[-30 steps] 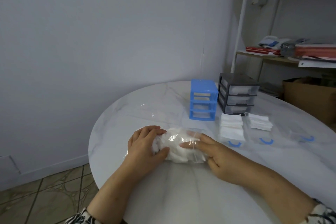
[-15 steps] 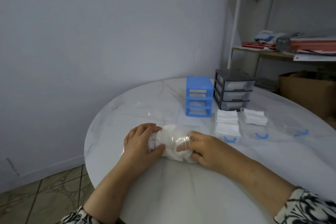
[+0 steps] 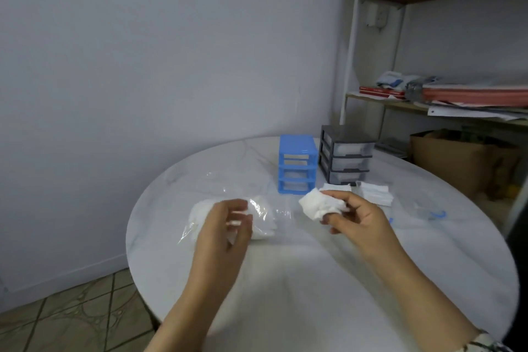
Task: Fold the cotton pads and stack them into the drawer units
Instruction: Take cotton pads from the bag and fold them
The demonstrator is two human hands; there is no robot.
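Observation:
My right hand (image 3: 358, 220) holds a crumpled white cotton pad (image 3: 317, 204) lifted above the table. My left hand (image 3: 225, 226) hovers with loosely curled fingers over a clear plastic bag of cotton pads (image 3: 261, 216) lying on the white marble table (image 3: 285, 280); it grips nothing that I can see. Behind stand a blue drawer unit (image 3: 298, 164) and a dark grey drawer unit (image 3: 344, 158). Two stacks of folded pads (image 3: 375, 193) lie in front of the grey unit, partly hidden by my right hand.
Clear drawers with blue handles (image 3: 435, 213) lie on the table at the right. A shelf rack (image 3: 428, 100) with papers and a cardboard box (image 3: 457, 163) stand behind the table on the right. The wall is close on the left.
My right hand has pulled a cotton pad out of the bag and lifted it to the right. My left hand has let go of the bag and risen above it.

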